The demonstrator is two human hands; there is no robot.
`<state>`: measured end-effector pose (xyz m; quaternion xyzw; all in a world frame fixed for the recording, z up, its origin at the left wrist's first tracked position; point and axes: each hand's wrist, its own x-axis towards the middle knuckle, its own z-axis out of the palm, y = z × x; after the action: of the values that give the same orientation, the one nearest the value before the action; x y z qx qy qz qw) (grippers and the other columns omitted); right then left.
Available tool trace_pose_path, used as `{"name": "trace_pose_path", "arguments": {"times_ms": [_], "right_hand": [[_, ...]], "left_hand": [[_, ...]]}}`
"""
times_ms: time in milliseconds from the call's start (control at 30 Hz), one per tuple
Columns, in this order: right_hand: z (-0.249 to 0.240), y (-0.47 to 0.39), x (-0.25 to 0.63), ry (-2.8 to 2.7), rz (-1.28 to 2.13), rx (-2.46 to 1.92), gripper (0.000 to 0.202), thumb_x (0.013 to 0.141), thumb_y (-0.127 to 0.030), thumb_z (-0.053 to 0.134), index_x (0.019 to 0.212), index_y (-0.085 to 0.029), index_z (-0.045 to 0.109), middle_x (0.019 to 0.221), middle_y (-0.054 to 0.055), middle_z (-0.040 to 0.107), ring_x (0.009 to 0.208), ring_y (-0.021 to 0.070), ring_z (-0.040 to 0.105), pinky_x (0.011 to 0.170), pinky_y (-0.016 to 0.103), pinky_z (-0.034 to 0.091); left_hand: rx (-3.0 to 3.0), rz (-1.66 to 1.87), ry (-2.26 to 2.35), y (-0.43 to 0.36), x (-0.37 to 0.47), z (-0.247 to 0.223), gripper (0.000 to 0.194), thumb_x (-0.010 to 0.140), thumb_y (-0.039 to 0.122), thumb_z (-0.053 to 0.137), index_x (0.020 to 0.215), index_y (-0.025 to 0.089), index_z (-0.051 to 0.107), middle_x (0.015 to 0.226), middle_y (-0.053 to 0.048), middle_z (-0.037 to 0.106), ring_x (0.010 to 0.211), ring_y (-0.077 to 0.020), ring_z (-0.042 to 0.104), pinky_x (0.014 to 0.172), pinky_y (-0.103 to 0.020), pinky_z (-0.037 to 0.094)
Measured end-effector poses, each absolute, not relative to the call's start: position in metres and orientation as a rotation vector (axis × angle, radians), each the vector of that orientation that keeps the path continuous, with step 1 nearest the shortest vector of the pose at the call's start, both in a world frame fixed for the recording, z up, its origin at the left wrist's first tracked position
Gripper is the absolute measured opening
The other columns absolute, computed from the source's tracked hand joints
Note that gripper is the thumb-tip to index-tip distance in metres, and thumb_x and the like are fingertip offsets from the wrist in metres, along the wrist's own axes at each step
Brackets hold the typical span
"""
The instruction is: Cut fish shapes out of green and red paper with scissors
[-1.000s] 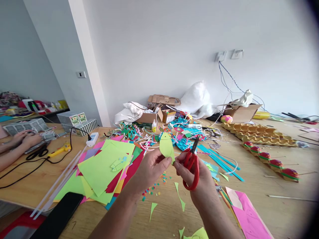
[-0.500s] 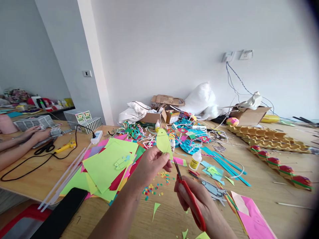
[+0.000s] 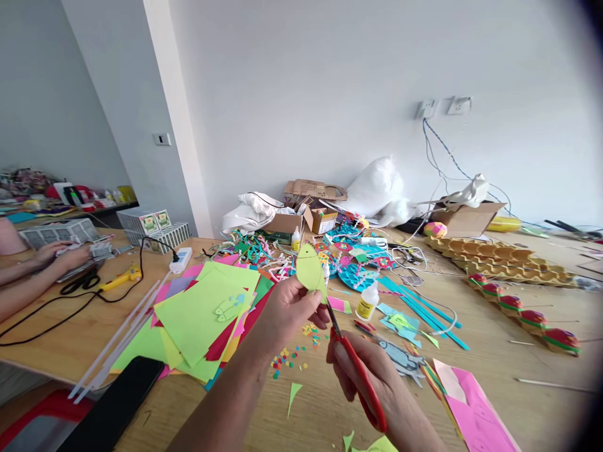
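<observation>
Between the thumb and fingers of my left hand point(image 3: 296, 307) is a yellow-green paper fish point(image 3: 309, 267), held upright with a drawn eye and a curved head line. My right hand point(image 3: 370, 370) grips red-handled scissors point(image 3: 360, 373). Their blades point up and away from me, with the tips at the lower right edge of the fish, close to my left fingertips. Below my hands lie a thin green paper scrap point(image 3: 294, 397) and small coloured paper dots point(image 3: 285, 359). A white glue bottle point(image 3: 367, 302) stands just beyond the scissors.
Coloured paper sheets point(image 3: 198, 320) and a black phone point(image 3: 117, 402) lie to the left. A grey paper fish point(image 3: 400, 356) and pink paper point(image 3: 475, 402) are at right, before egg cartons point(image 3: 509, 267). Another person's hands point(image 3: 70, 254) work at far left.
The scissor tips have moved up to the lower edge of the paper fish. My left hand keeps its hold, and the whole view has shifted slightly.
</observation>
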<state>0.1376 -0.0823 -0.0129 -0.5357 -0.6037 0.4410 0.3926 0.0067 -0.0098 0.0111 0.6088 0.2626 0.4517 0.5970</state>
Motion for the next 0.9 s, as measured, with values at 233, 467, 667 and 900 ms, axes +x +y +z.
{"name": "trace_pose_path", "arguments": {"times_ms": [233,467,667,900], "right_hand": [[-0.0137,-0.0808,0.1363,-1.500,1.148,-1.374,0.037,0.079,-0.052,0.039,0.063,-0.019,0.043,0.045,-0.008,0.032,0.041,0.0085,0.034,0.041,0.019,0.027],[-0.0174,-0.0809,0.1381,-1.480,1.152,-1.388,0.038,0.079,-0.053,0.041,0.063,-0.019,0.045,0.044,-0.008,0.032,0.039,0.0081,0.035,0.038,0.019,0.028],[-0.0197,-0.0817,0.1394,-1.470,1.157,-1.388,0.038,0.078,-0.053,0.042,0.063,-0.019,0.045,0.045,-0.008,0.033,0.037,0.0073,0.034,0.037,0.018,0.028],[-0.0189,-0.0821,0.1397,-1.471,1.144,-1.407,0.035,0.078,-0.049,0.043,0.061,-0.019,0.043,0.045,-0.008,0.036,0.036,0.0066,0.035,0.036,0.017,0.026]], "left_hand": [[1.391,1.043,0.610,-0.0099,0.0076,0.0127,0.013,0.076,0.022,0.051,0.068,0.013,0.056,0.056,0.000,0.061,0.050,-0.0079,0.057,0.052,-0.020,0.050],[1.427,1.034,0.605,-0.0096,0.0086,0.0117,0.014,0.077,0.023,0.051,0.068,0.013,0.056,0.057,0.000,0.061,0.051,-0.0084,0.057,0.052,-0.021,0.049],[1.440,1.027,0.635,-0.0094,0.0085,0.0113,0.016,0.078,0.023,0.050,0.067,0.013,0.056,0.057,-0.001,0.060,0.051,-0.0091,0.057,0.052,-0.021,0.049],[1.453,1.009,0.628,-0.0081,0.0085,0.0092,0.015,0.079,0.023,0.049,0.069,0.013,0.056,0.057,0.001,0.060,0.050,-0.0080,0.057,0.051,-0.019,0.048]]}}
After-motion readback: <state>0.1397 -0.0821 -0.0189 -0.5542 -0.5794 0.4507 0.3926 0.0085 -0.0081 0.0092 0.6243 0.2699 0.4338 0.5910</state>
